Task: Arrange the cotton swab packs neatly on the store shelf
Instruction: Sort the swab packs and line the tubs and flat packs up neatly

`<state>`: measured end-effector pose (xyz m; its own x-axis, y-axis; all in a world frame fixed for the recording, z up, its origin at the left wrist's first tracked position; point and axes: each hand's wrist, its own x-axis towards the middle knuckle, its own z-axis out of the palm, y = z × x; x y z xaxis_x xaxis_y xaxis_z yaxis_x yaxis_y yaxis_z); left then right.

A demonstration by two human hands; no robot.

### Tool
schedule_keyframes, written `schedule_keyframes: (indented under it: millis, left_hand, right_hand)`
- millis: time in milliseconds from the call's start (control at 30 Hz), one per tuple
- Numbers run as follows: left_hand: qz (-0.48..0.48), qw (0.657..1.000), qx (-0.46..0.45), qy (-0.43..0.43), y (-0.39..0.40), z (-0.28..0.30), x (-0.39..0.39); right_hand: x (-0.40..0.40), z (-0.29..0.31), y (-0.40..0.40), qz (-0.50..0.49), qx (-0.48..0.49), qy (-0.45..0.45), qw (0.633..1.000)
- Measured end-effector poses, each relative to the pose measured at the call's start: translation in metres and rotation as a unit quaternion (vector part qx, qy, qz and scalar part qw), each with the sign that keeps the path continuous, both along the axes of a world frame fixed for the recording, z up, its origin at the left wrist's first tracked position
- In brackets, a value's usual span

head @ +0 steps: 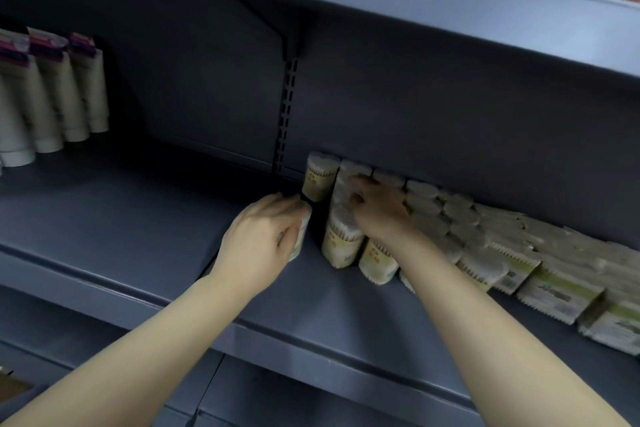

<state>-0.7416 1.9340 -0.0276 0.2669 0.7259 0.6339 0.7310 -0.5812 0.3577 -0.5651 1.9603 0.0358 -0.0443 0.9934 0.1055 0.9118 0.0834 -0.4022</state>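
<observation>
Pale swab pack (300, 236) gripped under left-hand fingers (291, 206).

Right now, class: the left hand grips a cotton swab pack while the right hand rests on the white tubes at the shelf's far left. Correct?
Not quite. The head view shows the right hand on the upright cylindrical cotton swab packs, not the tubes. The left hand does grip a pack.

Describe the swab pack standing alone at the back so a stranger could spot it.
On the grey shelf, find the slotted upright in the back wall. Just right of its foot stands one swab pack, upright, with a gap in front, unlike the touching rows to its right.
</observation>
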Motion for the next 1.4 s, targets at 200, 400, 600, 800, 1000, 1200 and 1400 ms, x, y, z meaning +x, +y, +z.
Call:
schedule_keyframes:
  millis: [200,400,600,800,1000,1200,1400]
  left_hand:
    - [-0.031,0.999,-0.02,-0.012,0.026,0.007,0.008]
    - [-0.023,0.996,-0.083,0.009,0.052,0.005,0.013]
    - [-0.078,0.989,-0.124,-0.029,0.072,0.01,0.025]
    - [-0.082,0.988,-0.12,-0.048,0.091,0.007,0.035]
    - [-0.073,0.99,-0.115,-0.048,0.104,0.002,0.042]
    - [-0.085,0.99,-0.105,-0.045,0.111,-0.001,0.041]
    - [-0.073,0.992,-0.098,-0.03,0.11,-0.001,0.043]
  right_hand:
    - [0.001,-0.003,0.016,0.0,0.007,-0.021,1.0]
    - [0.005,-0.009,0.03,0.003,0.008,-0.046,0.999]
    - [0.007,-0.014,0.034,0.001,0.019,-0.046,0.999]
    - [0.007,-0.014,0.033,0.007,0.019,-0.047,0.999]
    - [0.007,-0.013,0.032,0.006,0.019,-0.048,0.999]
    - [0.007,-0.014,0.033,0.011,0.02,-0.049,0.999]
    - [0.007,-0.014,0.034,0.009,0.026,-0.045,0.999]
